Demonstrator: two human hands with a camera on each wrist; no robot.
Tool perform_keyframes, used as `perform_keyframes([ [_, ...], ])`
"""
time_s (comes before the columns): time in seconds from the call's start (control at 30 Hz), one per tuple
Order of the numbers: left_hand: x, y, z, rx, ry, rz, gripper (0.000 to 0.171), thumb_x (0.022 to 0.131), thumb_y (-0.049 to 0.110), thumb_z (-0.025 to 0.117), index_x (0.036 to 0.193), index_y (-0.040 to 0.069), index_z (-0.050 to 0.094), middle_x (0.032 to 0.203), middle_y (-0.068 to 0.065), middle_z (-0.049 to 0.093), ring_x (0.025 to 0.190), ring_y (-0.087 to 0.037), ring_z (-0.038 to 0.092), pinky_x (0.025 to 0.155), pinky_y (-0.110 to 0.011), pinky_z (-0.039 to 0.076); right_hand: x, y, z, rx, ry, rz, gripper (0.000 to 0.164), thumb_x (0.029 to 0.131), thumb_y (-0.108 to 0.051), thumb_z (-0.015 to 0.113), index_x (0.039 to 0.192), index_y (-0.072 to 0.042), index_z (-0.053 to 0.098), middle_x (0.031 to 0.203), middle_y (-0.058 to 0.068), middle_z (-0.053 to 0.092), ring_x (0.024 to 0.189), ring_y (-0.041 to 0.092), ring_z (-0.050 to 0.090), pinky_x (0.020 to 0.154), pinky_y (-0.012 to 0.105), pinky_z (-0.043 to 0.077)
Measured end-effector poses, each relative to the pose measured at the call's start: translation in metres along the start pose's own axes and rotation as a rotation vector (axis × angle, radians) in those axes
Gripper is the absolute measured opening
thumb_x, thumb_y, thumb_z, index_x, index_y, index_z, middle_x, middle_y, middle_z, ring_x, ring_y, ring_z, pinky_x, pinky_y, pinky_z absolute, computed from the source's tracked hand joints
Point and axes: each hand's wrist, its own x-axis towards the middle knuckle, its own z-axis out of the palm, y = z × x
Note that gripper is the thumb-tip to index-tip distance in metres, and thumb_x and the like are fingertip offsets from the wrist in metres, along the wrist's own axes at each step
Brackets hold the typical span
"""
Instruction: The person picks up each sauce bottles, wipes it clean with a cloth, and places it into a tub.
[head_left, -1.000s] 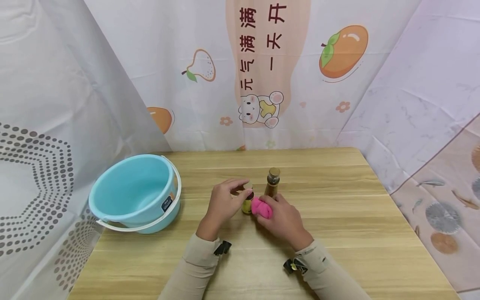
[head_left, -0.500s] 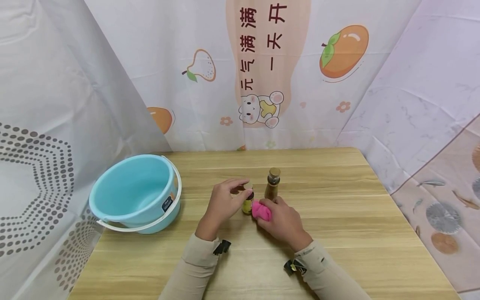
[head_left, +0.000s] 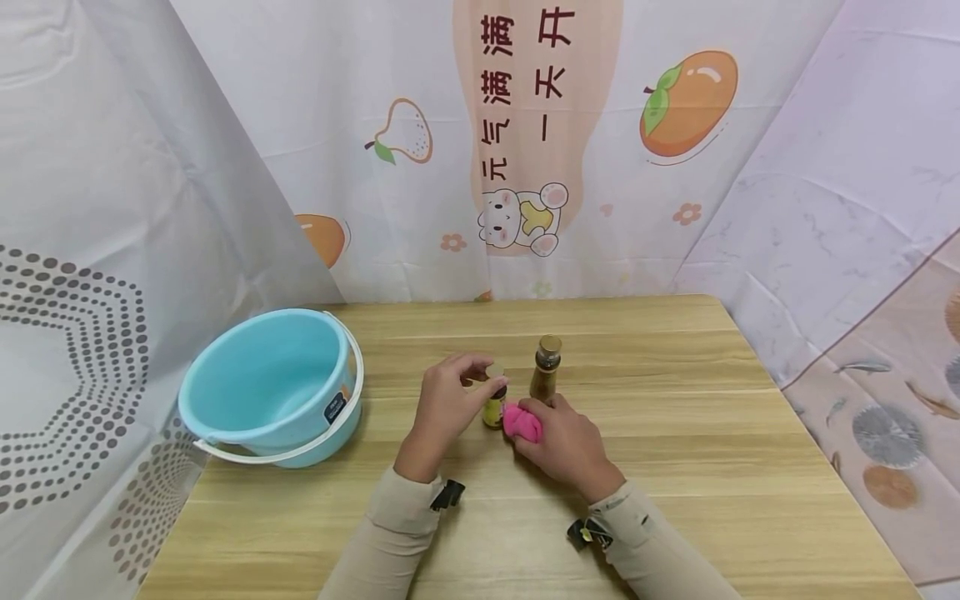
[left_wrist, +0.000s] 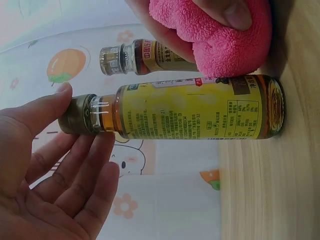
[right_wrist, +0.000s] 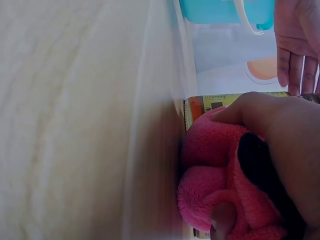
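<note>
A small glass bottle (head_left: 492,412) with a yellow label, a gold-brown cap and amber liquid stands upright on the table. My left hand (head_left: 450,396) pinches its cap (left_wrist: 77,115) between thumb and fingertips; the other fingers spread loosely beside the neck. A bunched pink cloth (head_left: 523,423) is gripped by my right hand (head_left: 570,442), low at the bottle's right side and overlapping the label's edge in the left wrist view. Just behind this hand rises a second glass bottle (head_left: 545,375) with a gold cap, its lower part hidden by the hand and cloth.
A light blue bucket (head_left: 341,417) with a white handle stands at the left of the wooden table (head_left: 645,350). Printed curtains (head_left: 420,225) hang behind the table and along both sides.
My right hand and the pink cloth have shifted very slightly down toward the near side. My left fingers have moved a little on the cap, showing more of it. Both bottles remain standing.
</note>
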Motion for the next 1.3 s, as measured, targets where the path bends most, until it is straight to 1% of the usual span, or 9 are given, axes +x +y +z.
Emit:
perform_keyframes([
  [0.17, -0.002, 0.001, -0.001, 0.009, -0.005, -0.018, 0.029, 0.087, 0.03, 0.086, 0.11, 0.013, 0.08, 0.098, 0.002, 0.077, 0.081, -0.01, 0.071, 0.076, -0.037, 0.064, -0.001, -0.001, 0.0, 0.007, 0.005, -0.011, 0.057, 0.083, -0.056, 0.078, 0.131, -0.03, 0.068, 0.121, 0.011, 0.065, 0.069, 0.017, 0.056, 0.053, 0.031, 0.044],
  [0.3, -0.002, 0.001, -0.002, 0.024, -0.014, -0.019, 0.027, 0.088, 0.032, 0.085, 0.11, 0.016, 0.081, 0.1, 0.003, 0.078, 0.082, -0.008, 0.072, 0.075, -0.032, 0.063, -0.001, -0.002, -0.004, 0.015, 0.017, -0.02, 0.055, 0.082, -0.055, 0.079, 0.13, -0.03, 0.069, 0.117, 0.009, 0.065, 0.068, 0.015, 0.054, 0.051, 0.029, 0.042],
  [0.5, 0.0, 0.002, -0.001, 0.031, -0.025, 0.003, 0.027, 0.09, 0.031, 0.084, 0.112, 0.016, 0.08, 0.106, 0.001, 0.078, 0.085, -0.008, 0.073, 0.076, -0.028, 0.063, 0.0, -0.006, -0.017, 0.035, 0.062, -0.028, 0.054, 0.082, -0.05, 0.08, 0.129, -0.028, 0.069, 0.105, 0.005, 0.062, 0.067, 0.013, 0.052, 0.05, 0.027, 0.04],
  [0.67, 0.0, 0.002, 0.0, 0.017, -0.036, 0.011, 0.027, 0.09, 0.029, 0.083, 0.113, 0.015, 0.08, 0.108, -0.001, 0.078, 0.087, -0.008, 0.074, 0.075, -0.026, 0.063, 0.001, -0.008, -0.026, 0.043, 0.096, -0.043, 0.055, 0.08, -0.049, 0.082, 0.128, -0.026, 0.07, 0.104, 0.005, 0.063, 0.068, 0.012, 0.051, 0.05, 0.027, 0.039],
  [0.87, 0.001, 0.001, 0.001, -0.009, -0.05, 0.021, 0.027, 0.091, 0.026, 0.083, 0.114, 0.013, 0.08, 0.113, -0.003, 0.078, 0.09, -0.011, 0.075, 0.075, -0.025, 0.063, 0.002, -0.008, -0.03, 0.052, 0.147, -0.071, 0.053, 0.08, -0.049, 0.082, 0.127, -0.028, 0.07, 0.102, 0.003, 0.062, 0.067, 0.012, 0.049, 0.049, 0.026, 0.038],
  [1.0, 0.0, 0.002, 0.001, -0.01, -0.057, 0.022, 0.026, 0.092, 0.025, 0.082, 0.115, 0.014, 0.08, 0.115, -0.003, 0.077, 0.092, -0.011, 0.075, 0.076, -0.023, 0.063, 0.003, -0.008, -0.034, 0.069, 0.189, -0.098, 0.053, 0.078, -0.046, 0.082, 0.126, -0.028, 0.07, 0.103, 0.003, 0.062, 0.067, 0.011, 0.049, 0.049, 0.025, 0.038],
  [1.13, 0.0, 0.002, 0.001, -0.023, -0.06, 0.026, 0.026, 0.092, 0.024, 0.081, 0.116, 0.013, 0.079, 0.116, -0.004, 0.077, 0.093, -0.013, 0.075, 0.077, -0.027, 0.064, 0.002, -0.01, -0.038, 0.075, 0.228, -0.116, 0.054, 0.078, -0.044, 0.083, 0.127, -0.025, 0.071, 0.105, 0.006, 0.064, 0.068, 0.011, 0.051, 0.049, 0.024, 0.039],
  [1.3, -0.001, 0.001, 0.002, -0.056, -0.069, 0.033, 0.028, 0.094, 0.023, 0.08, 0.117, 0.008, 0.078, 0.117, -0.007, 0.076, 0.094, -0.017, 0.075, 0.078, -0.036, 0.065, 0.002, -0.012, -0.042, 0.098, 0.259, -0.123, 0.057, 0.078, -0.042, 0.084, 0.13, -0.023, 0.07, 0.11, 0.01, 0.066, 0.07, 0.012, 0.053, 0.05, 0.025, 0.042],
])
